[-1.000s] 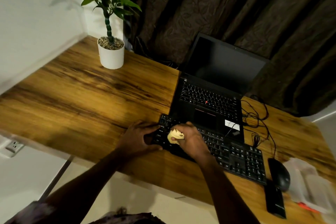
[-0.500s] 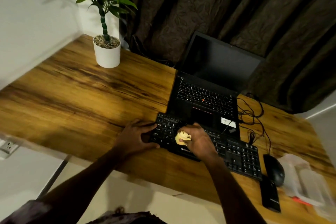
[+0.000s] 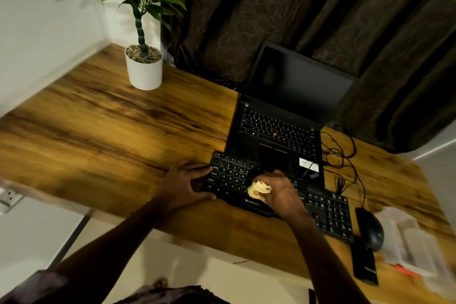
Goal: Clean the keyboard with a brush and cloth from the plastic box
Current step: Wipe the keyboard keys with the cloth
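Note:
A black keyboard (image 3: 328, 212) lies on the wooden desk in front of the laptop. My left hand (image 3: 183, 184) grips its left end, thumb on the front edge and fingers on the corner. My right hand (image 3: 278, 190) holds a bunched yellow cloth (image 3: 257, 189) and presses it on the keys at the keyboard's middle. A clear plastic box (image 3: 409, 242) stands at the desk's right edge, blurred; something orange lies by its front. No brush can be made out.
An open black laptop (image 3: 278, 128) sits behind the keyboard, with tangled cables (image 3: 343, 155) to its right. A black mouse (image 3: 370, 228) and a flat black device (image 3: 364, 264) lie right of the keyboard. A potted plant (image 3: 144, 66) stands at the back left.
My right hand has slid the cloth from the keyboard's left part toward its middle. My left hand has stayed on the left end. The view shifted slightly.

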`<state>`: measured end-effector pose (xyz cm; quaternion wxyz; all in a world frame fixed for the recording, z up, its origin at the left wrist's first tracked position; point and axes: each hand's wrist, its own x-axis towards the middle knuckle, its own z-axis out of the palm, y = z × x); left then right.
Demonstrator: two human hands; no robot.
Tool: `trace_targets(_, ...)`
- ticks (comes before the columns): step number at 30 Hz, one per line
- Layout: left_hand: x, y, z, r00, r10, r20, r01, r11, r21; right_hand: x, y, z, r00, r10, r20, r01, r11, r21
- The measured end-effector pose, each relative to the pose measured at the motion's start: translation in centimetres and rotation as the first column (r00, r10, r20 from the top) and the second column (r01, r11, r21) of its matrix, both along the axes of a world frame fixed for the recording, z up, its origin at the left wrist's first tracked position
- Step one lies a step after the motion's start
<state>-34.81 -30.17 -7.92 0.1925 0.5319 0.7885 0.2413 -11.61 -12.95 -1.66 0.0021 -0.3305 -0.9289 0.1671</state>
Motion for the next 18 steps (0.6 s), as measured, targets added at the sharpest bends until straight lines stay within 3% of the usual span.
trace_targets(4,0.1,-0.1,-0.2,1.000,0.017,0.025,-0.017,1.000,0.024,2.9,1.0,-0.8,0.995,-0.104,-0.006,0.104,0.995,0.011)
trace_targets(12,0.1,-0.2,0.5,0.999,0.012,0.033,-0.012,1.000,0.001,0.2,-0.1,-0.8,0.998,-0.026,-0.049,0.025,1.000,-0.016)
trace_targets(18,0.2,-0.3,0.4,1.000,0.015,0.027,-0.014,1.000,-0.008,4.2,2.1,-1.2,0.986,-0.166,-0.002,0.165,0.985,-0.045)
